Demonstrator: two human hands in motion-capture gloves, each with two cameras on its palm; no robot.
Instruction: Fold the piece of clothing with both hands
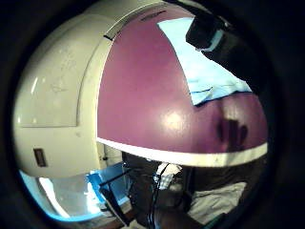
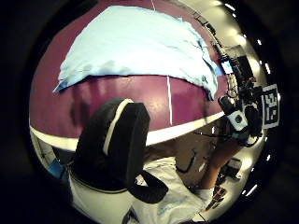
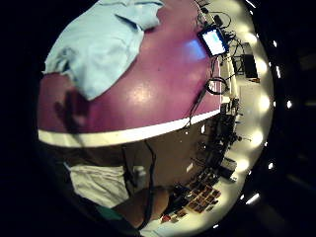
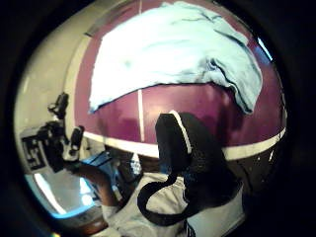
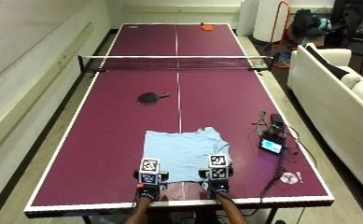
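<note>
- The light blue cotton-looking garment [image 5: 184,154] lies spread flat on the maroon table-tennis table [image 5: 113,140], at the near end, straddling the white centre line; from the table's middle it sits at about 6 o'clock.
- The left hand [image 5: 148,179] is at the garment's 7 o'clock corner and the right hand [image 5: 217,177] at its 5 o'clock corner, both just at the near hem. I cannot tell whether they touch the cloth, and the fingers are hidden (only a thumb shows in each thumb-side palm view), so whether they are spread or curled cannot be told.
- I judge the cloth light, limp and non-fragile: it will sag and crease when lifted, and may slide on the glossy top.
- The best hold is probably a pinch at the two near corners, one per hand.
- A black paddle [image 5: 149,98] lies at 11 o'clock, well apart; a small lit screen device [image 5: 272,145] sits at 3 o'clock.
</note>
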